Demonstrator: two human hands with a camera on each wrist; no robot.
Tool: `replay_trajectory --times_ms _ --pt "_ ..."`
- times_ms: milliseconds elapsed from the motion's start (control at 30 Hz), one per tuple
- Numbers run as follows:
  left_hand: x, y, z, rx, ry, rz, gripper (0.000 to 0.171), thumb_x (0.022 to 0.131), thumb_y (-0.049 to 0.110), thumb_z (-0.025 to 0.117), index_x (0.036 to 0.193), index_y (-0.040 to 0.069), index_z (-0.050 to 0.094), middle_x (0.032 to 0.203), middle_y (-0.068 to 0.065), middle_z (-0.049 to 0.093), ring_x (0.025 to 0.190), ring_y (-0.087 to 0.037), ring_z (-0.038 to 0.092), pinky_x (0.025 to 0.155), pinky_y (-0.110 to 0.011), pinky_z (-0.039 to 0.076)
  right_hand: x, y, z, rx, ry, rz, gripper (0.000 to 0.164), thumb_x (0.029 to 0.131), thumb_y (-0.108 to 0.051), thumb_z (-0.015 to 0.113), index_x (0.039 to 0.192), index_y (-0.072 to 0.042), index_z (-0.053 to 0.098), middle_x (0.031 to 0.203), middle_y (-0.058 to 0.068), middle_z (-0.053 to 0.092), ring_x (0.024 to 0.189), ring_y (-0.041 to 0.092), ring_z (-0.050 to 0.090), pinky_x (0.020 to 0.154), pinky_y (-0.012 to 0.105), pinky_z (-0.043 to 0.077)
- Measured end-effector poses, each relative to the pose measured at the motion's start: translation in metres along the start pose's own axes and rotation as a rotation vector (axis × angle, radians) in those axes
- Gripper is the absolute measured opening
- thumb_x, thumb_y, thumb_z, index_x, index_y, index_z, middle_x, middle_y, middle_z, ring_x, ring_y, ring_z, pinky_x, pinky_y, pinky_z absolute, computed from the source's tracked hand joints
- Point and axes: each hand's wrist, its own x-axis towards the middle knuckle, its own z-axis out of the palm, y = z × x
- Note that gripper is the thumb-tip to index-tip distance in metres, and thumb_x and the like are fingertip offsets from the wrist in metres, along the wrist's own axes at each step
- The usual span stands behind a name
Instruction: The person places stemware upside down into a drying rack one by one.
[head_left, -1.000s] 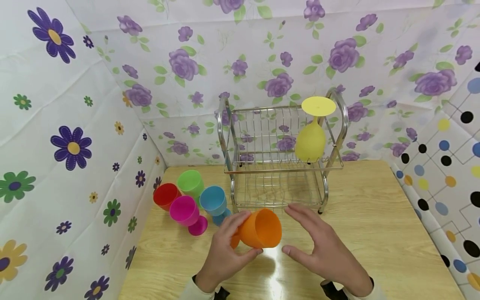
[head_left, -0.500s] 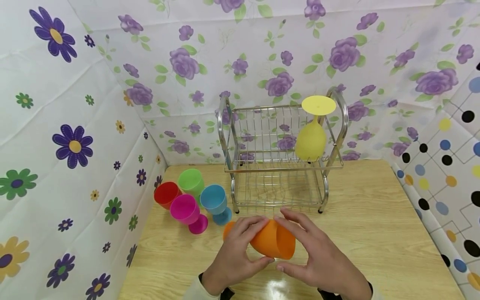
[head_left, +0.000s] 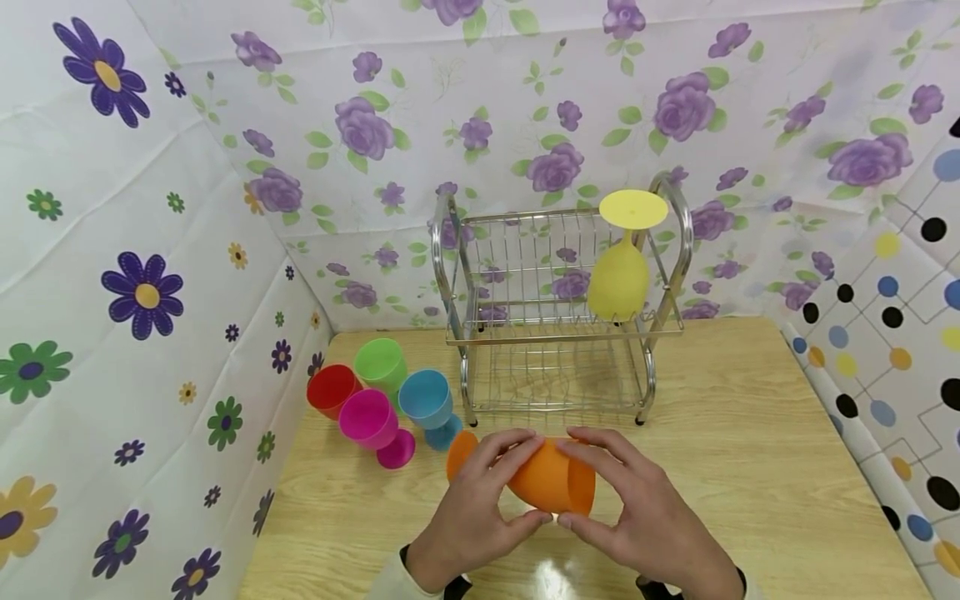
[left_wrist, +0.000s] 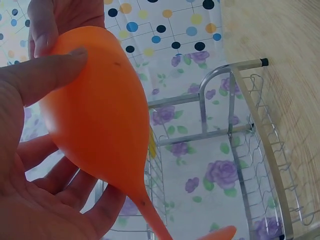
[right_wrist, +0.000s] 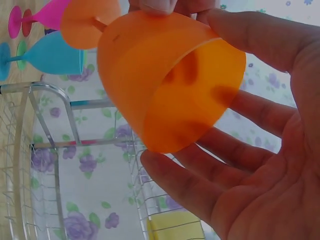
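An orange plastic goblet lies sideways in the air over the table, its mouth toward the right and its foot toward the left. My left hand grips the bowl near the stem, thumb on the near side and fingers beyond it. At the rim end, my right hand holds the bowl between thumb and fingers. The left wrist view shows the bowl narrowing to its stem, with left fingers beneath. In the right wrist view the mouth faces the right palm, and finger shadows show through the wall.
A two-tier metal dish rack stands behind the hands. A yellow goblet hangs upside down at its upper right. Red, green, magenta and blue goblets stand upright at left on the wooden table.
The orange goblet has turned so its mouth faces right, and has shifted slightly right. My right hand has come in from the side and taken hold of its rim end.
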Motion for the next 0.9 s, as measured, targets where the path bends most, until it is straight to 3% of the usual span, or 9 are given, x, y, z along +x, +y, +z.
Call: replay_trajectory --times_ms 267,400,567,700,800,900 --pt "-0.006 0.001 -0.002 -0.021 0.100 -0.033 0.084 0.081 0.024 0.095 0.153 0.011 0.054 0.149 -0.011 0.055 0.132 -0.026 0.061 0.102 -0.032 0.061 -0.003 0.008 0.007 0.158 0.054 0.077 0.075 0.082 -0.025 0.094 0.148 -0.024 0.059 0.149 0.001 0.058 0.129 0.018 0.064 0.094 0.033 0.064" --pt "-0.010 0.002 -0.001 -0.080 0.227 -0.013 0.078 0.084 0.021 0.092 0.151 0.004 0.055 0.147 -0.016 0.057 0.131 -0.029 0.061 0.109 -0.029 0.056 -0.003 0.013 0.012 0.309 0.102 0.103 0.077 0.081 -0.012 0.093 0.149 -0.019 0.058 0.148 0.005 0.059 0.133 0.010 0.061 0.093 0.032 0.064" --pt "-0.015 0.000 0.006 -0.119 0.405 0.040 0.072 0.084 0.018 0.091 0.144 -0.005 0.058 0.139 -0.021 0.061 0.128 -0.030 0.063 0.114 -0.025 0.051 -0.003 0.019 0.016 0.479 0.167 0.087 0.077 0.081 0.008 0.086 0.150 -0.005 0.055 0.149 0.012 0.058 0.137 0.010 0.059 0.094 0.028 0.063" --pt "-0.022 0.000 0.015 -0.158 0.480 0.029 0.067 0.086 0.018 0.089 0.141 -0.007 0.061 0.135 -0.022 0.063 0.124 -0.028 0.064 0.112 -0.025 0.052 -0.003 0.023 0.016 0.612 0.185 0.146 0.076 0.084 0.016 0.079 0.153 0.000 0.051 0.154 0.013 0.055 0.138 0.013 0.058 0.096 0.029 0.063" --pt "-0.027 0.003 0.022 -0.247 0.500 -0.017 0.064 0.087 0.012 0.088 0.141 -0.007 0.059 0.133 -0.021 0.062 0.124 -0.025 0.064 0.108 -0.025 0.055 -0.003 0.026 0.015 0.741 0.185 0.195 0.073 0.088 0.019 0.071 0.155 0.003 0.047 0.156 0.019 0.052 0.138 0.016 0.059 0.096 0.033 0.063" --pt "-0.029 0.008 0.028 -0.431 0.497 -0.118 0.068 0.085 -0.004 0.084 0.145 -0.004 0.054 0.136 -0.020 0.060 0.127 -0.024 0.062 0.107 -0.031 0.058 -0.003 0.028 0.014 0.889 0.182 0.213 0.069 0.092 0.022 0.064 0.156 0.010 0.041 0.155 0.022 0.051 0.136 0.018 0.060 0.097 0.037 0.063"
